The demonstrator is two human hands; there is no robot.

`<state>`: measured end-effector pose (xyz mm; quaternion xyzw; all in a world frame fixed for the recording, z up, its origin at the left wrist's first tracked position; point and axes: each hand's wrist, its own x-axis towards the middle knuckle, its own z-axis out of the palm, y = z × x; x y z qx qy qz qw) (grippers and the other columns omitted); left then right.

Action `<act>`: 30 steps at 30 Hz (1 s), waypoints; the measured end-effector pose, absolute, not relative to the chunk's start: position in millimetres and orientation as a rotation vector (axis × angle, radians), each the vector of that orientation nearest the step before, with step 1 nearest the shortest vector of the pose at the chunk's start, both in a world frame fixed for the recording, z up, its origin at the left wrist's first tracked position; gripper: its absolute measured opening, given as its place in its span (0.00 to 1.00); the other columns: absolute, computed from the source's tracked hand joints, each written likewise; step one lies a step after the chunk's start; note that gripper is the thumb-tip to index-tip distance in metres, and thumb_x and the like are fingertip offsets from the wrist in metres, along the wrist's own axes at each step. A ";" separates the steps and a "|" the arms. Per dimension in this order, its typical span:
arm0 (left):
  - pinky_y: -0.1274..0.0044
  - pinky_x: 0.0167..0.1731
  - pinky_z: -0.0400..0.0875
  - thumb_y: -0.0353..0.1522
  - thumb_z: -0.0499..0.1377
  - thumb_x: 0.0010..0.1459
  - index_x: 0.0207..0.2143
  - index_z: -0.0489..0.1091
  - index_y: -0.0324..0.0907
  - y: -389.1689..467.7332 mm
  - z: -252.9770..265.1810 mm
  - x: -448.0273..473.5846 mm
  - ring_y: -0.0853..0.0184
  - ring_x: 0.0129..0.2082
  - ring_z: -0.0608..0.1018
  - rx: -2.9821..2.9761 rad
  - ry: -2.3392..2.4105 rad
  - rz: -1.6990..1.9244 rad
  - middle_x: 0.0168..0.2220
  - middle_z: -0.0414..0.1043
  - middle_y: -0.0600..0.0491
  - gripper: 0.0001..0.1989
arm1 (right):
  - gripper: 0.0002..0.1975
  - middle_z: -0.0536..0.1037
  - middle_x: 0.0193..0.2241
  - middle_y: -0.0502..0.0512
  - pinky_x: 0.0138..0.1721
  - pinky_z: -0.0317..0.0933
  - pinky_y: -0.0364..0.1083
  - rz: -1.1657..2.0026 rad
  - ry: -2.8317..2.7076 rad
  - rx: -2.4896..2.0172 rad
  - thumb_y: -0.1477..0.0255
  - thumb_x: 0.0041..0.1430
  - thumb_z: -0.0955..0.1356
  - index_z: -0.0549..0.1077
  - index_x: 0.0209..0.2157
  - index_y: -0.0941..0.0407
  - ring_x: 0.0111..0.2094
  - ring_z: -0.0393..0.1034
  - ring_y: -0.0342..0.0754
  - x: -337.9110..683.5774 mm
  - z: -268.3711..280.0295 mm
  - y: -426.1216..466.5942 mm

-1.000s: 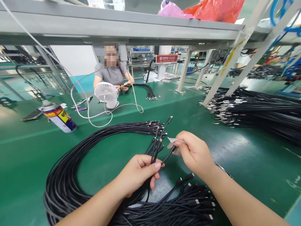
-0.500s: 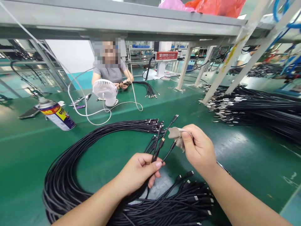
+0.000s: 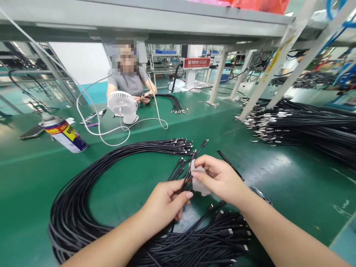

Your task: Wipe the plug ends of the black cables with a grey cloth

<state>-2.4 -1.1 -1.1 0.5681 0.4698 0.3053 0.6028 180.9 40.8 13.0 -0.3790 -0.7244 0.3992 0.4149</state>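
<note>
My left hand (image 3: pixel 169 202) is closed around several black cables (image 3: pixel 187 181), with their connector ends sticking up past the fingers. Between the thumb and fingers of my right hand (image 3: pixel 219 178) is a pale grey cloth (image 3: pixel 200 184), pressed against one of those cables just below its connector. Part of the cables is hidden behind the cloth and fingers. A large looped bundle of black cables (image 3: pixel 75 196) curves around to the left of my hands. Below them lies a heap of cable ends (image 3: pixel 222 231) with metal plugs.
A spray can (image 3: pixel 65 134) stands tilted in view at left, near a white fan (image 3: pixel 122 105) with a white cord. Across the green table (image 3: pixel 133 178) a person (image 3: pixel 130 81) handles cables. More cables (image 3: pixel 300 120) are piled right, beside slanted posts. A pen (image 3: pixel 230 165) and tweezers (image 3: pixel 261 195) lie near my right arm.
My right hand has moved left and down with the cloth, from beside the cable ends onto a cable. The left hand keeps its hold. A pen has come into view behind the right hand.
</note>
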 end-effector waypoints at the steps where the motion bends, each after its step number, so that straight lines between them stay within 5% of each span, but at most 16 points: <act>1: 0.83 0.13 0.62 0.38 0.59 0.56 0.39 0.72 0.37 -1.0 -1.1 -2.8 0.76 0.13 0.67 1.319 1.072 0.721 0.24 0.69 0.56 0.14 | 0.06 0.74 0.29 0.50 0.29 0.64 0.42 1.157 -1.748 -0.927 0.70 0.56 0.70 0.70 0.33 0.56 0.28 0.68 0.42 180.7 12.4 41.7; 5: 0.84 0.13 0.64 0.39 0.61 0.56 0.45 0.71 0.38 -0.5 1.9 -3.4 0.77 0.13 0.69 1.239 1.002 0.774 0.28 0.72 0.55 0.18 | 0.15 0.76 0.27 0.51 0.27 0.66 0.42 1.578 -1.537 -0.846 0.63 0.50 0.74 0.70 0.33 0.57 0.26 0.71 0.42 178.2 13.4 42.2; 11: 0.83 0.15 0.68 0.49 0.65 0.50 0.32 0.66 0.38 0.2 3.6 -3.4 0.72 0.15 0.75 1.072 0.941 0.820 0.26 0.75 0.53 0.24 | 0.22 0.75 0.21 0.51 0.22 0.61 0.40 1.639 -1.512 -0.869 0.52 0.56 0.69 0.72 0.31 0.59 0.20 0.67 0.41 177.9 15.8 39.7; 19: 0.85 0.14 0.67 0.48 0.65 0.52 0.32 0.65 0.38 0.5 0.6 -4.0 0.75 0.16 0.75 1.069 0.886 0.820 0.27 0.76 0.54 0.23 | 0.20 0.68 0.17 0.43 0.17 0.52 0.37 1.583 -1.419 -0.971 0.61 0.46 0.77 0.64 0.24 0.56 0.16 0.58 0.36 173.3 14.6 34.7; 25: 0.86 0.14 0.66 0.48 0.65 0.52 0.30 0.64 0.38 1.1 2.5 -5.9 0.76 0.15 0.75 1.066 0.869 0.825 0.26 0.75 0.55 0.23 | 0.19 0.73 0.20 0.48 0.19 0.58 0.40 1.540 -1.477 -0.970 0.54 0.52 0.72 0.70 0.28 0.57 0.19 0.64 0.40 174.5 16.1 35.2; 30: 0.85 0.14 0.66 0.48 0.66 0.51 0.29 0.64 0.38 2.3 1.4 -6.2 0.75 0.16 0.75 1.047 0.868 0.832 0.25 0.76 0.55 0.23 | 0.21 0.68 0.16 0.43 0.16 0.52 0.38 1.595 -1.312 -1.019 0.59 0.44 0.77 0.65 0.23 0.56 0.16 0.58 0.37 176.8 20.3 37.7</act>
